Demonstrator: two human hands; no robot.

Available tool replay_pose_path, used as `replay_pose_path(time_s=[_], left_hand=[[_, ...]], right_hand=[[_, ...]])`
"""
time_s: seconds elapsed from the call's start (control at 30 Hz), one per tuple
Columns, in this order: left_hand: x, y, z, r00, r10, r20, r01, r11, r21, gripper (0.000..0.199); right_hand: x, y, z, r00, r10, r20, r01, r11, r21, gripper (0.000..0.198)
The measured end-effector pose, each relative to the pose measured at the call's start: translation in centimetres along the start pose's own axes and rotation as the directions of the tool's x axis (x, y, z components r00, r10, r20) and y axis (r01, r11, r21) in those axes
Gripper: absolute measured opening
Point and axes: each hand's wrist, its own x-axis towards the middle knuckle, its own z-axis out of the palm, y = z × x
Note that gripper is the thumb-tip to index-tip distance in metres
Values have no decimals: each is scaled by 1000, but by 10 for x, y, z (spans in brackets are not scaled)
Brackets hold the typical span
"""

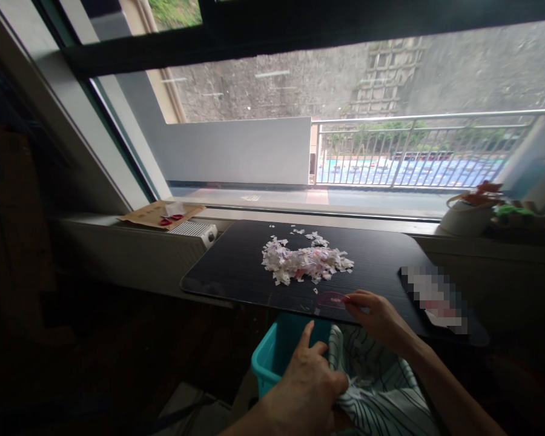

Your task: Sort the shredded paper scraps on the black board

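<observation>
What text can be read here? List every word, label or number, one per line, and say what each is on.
No text can be read.
Pink card under the right hand: a dark mark, too small to read.
Pixelated item on the black board: blurred out.
Paper scraps: any print is too small to read.
White device on the sill: no legible label.
Teal bin by the left hand: no text seen.

Pixelated patch (433, 300), basket (277, 351) half-hidden

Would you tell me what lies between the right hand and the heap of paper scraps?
Head view: only bare black table separates the right hand from the paper scraps.
</observation>
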Motion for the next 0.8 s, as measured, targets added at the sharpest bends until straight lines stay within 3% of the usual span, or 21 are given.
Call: replay_pose_path(time_s=[0.17, 0.37, 0.57, 0.67, 0.8], left_hand=[[-3, 1, -2, 1000, -19, 2, 19, 1000, -21, 36], [-6, 2, -5, 999, -32, 14, 33, 999, -27, 34], [-8, 0, -3, 999, -38, 11, 38, 998, -49, 34], [-7, -1, 0, 999, -44, 9, 44, 999, -31, 33], [-6, -1, 16, 996, -85, -2, 84, 996, -35, 36]], right_hand=[[0, -3, 0, 997, -13, 70, 13, 1000, -6, 26], [3, -4, 1, 1000, 21, 14, -20, 999, -27, 29], [3, -4, 4, 999, 11, 48, -10, 1000, -12, 27], [3, -7, 3, 1000, 10, 26, -9, 999, -40, 27], [2, -10, 1, 996, -6, 85, 8, 1000, -18, 27]])
